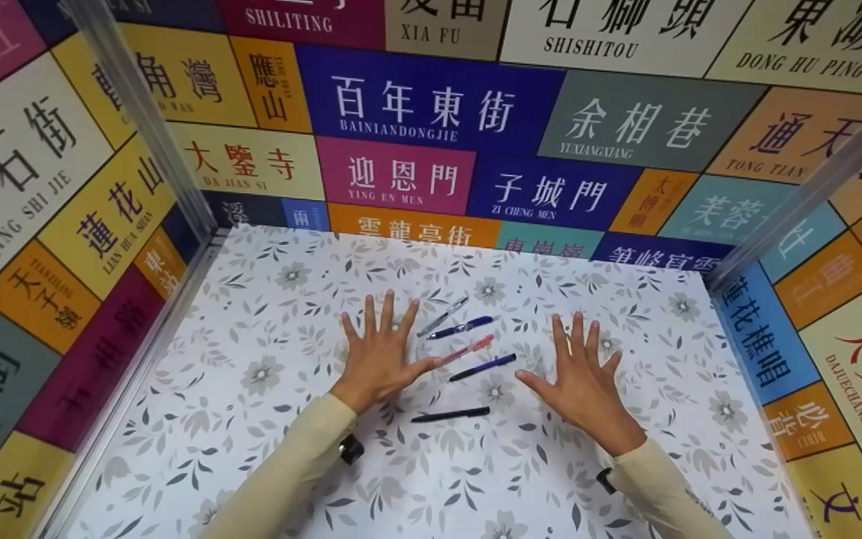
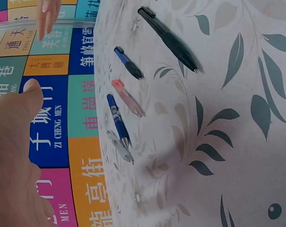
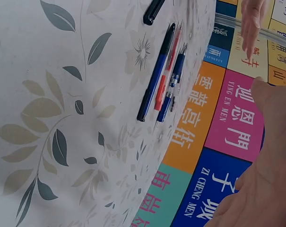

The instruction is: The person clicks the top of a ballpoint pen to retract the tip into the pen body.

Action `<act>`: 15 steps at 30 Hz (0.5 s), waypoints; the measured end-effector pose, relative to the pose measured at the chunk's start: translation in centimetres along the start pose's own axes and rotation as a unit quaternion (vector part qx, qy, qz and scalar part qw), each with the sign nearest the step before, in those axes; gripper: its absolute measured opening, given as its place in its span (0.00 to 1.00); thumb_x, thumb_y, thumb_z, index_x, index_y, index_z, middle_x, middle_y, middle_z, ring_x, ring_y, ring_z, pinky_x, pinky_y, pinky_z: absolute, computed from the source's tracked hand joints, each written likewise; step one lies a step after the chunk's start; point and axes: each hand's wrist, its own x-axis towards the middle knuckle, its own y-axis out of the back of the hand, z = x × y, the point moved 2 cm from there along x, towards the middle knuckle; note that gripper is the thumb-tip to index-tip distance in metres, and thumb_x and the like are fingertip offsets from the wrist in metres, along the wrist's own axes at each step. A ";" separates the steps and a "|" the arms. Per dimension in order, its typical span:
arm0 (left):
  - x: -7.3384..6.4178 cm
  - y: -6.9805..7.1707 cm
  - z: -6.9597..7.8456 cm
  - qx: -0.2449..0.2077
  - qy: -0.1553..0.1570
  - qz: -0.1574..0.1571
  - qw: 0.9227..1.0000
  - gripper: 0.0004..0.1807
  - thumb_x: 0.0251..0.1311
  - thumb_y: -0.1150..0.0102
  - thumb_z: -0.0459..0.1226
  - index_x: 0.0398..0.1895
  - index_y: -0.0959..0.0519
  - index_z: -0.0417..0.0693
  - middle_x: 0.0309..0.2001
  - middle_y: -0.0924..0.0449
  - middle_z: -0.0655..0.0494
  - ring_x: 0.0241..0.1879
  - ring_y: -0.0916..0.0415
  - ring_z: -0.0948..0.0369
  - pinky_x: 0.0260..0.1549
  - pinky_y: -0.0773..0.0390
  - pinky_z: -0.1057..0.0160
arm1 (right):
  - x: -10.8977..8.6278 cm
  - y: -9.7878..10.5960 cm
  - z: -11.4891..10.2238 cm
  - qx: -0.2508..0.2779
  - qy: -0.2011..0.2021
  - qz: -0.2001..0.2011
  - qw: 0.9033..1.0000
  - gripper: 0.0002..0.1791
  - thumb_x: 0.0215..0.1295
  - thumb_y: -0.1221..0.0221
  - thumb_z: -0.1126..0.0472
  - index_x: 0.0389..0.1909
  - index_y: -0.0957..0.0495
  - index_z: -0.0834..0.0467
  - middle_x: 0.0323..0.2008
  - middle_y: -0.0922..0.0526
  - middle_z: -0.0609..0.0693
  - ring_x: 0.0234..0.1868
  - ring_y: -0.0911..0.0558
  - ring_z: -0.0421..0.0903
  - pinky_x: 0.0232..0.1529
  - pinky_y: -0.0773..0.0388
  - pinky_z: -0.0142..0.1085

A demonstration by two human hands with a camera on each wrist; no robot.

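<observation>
Several pens lie apart in a loose column on the floral tabletop, between my two hands. Farthest back is a clear pen (image 1: 443, 316), then a blue pen (image 1: 461, 328) with a patterned barrel. A pink-red pen (image 1: 465, 350) comes after it, then a dark blue pen with a black end (image 1: 483, 367). Nearest me lies a black pen (image 1: 450, 415). My left hand (image 1: 377, 352) spreads its fingers left of the pens, its thumb tip close to the pink-red one. To their right, my right hand (image 1: 581, 374) also has its fingers spread, holding nothing.
The white table (image 1: 251, 419) has a grey leaf and flower pattern. Colourful panels with Chinese place names (image 1: 431, 97) stand along its back and sides. Clear upright edge strips (image 1: 148, 120) mark the corners. Dark wrist cameras (image 1: 352, 449) sit under both sleeves.
</observation>
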 end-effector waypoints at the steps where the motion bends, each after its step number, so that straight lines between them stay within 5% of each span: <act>1: 0.0 0.0 -0.1 -0.004 -0.002 -0.002 1.000 0.61 0.65 0.46 0.78 0.92 0.50 0.60 0.90 0.61 0.38 0.86 0.62 0.28 0.72 0.58 0.14 | 0.0 0.0 0.0 0.000 0.000 0.001 1.000 0.68 0.69 0.46 0.16 0.92 0.66 0.51 0.88 0.76 0.61 0.86 0.76 0.71 0.68 0.74 0.87; 8: 0.1 0.0 -0.5 -0.025 -0.023 0.005 0.999 0.60 0.67 0.50 0.79 0.92 0.48 0.58 0.87 0.50 0.35 0.84 0.51 0.30 0.74 0.51 0.18 | 0.2 0.0 -0.1 0.018 -0.007 -0.001 1.000 0.66 0.70 0.47 0.17 0.92 0.64 0.51 0.89 0.71 0.63 0.87 0.71 0.71 0.72 0.69 0.85; 15: 0.2 -0.4 -1.2 -0.050 -0.044 0.048 0.997 0.52 0.70 0.44 0.73 0.87 0.36 0.54 0.80 0.32 0.37 0.76 0.33 0.36 0.75 0.43 0.24 | 0.1 0.1 -0.2 0.062 0.006 0.043 0.997 0.58 0.76 0.42 0.25 0.90 0.53 0.57 0.87 0.52 0.70 0.87 0.55 0.73 0.78 0.56 0.77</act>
